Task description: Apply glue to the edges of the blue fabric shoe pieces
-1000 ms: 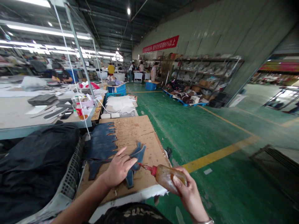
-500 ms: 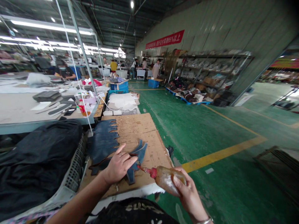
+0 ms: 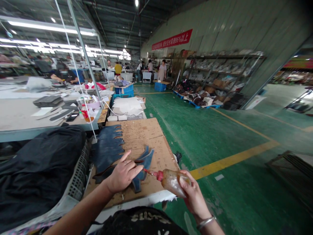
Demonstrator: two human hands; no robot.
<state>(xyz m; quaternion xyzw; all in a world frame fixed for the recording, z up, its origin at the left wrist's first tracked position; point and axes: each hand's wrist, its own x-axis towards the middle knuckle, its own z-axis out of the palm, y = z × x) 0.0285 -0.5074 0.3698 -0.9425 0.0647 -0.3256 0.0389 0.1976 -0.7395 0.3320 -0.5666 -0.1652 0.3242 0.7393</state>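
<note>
The left hand [image 3: 124, 174] is outstretched; the right hand [image 3: 192, 193] is curled.

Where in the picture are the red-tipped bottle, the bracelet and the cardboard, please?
Red-tipped bottle [image 3: 171, 183]: head view, on its body.
Bracelet [image 3: 206, 222]: head view, on its band.
Cardboard [image 3: 139, 140]: head view, on its bare surface.

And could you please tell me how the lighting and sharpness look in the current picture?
Head view: long ceiling light glaring white at upper left; head view: pale sheen on the bottle; head view: left-hand characters on the red banner blurred, top-right corner nearly black.
</note>
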